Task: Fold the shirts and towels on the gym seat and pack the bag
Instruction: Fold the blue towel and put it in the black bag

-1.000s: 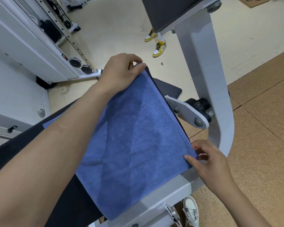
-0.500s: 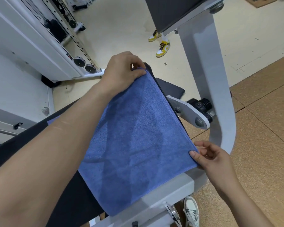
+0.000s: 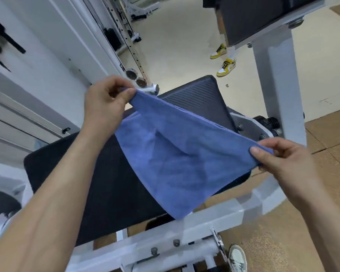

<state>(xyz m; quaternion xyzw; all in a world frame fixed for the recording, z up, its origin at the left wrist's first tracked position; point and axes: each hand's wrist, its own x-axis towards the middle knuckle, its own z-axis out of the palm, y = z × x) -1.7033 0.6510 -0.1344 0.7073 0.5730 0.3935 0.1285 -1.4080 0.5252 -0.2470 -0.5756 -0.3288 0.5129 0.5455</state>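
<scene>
Head view: my left hand [image 3: 106, 97] and right hand [image 3: 279, 158] pinch the towel [image 3: 175, 158] corners, now lifted off the seat [image 3: 106, 183] below; I judge the next fold starts.

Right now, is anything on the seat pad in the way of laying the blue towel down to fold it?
Nothing visible. The left hand and right hand pinch corners of the blue towel over the black seat pad; no object shows on the pad's uncovered part. Under the towel is hidden.

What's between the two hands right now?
In the head view, the blue towel spans from the left hand to the right hand, each pinching a corner, hanging over the black seat pad.
</scene>
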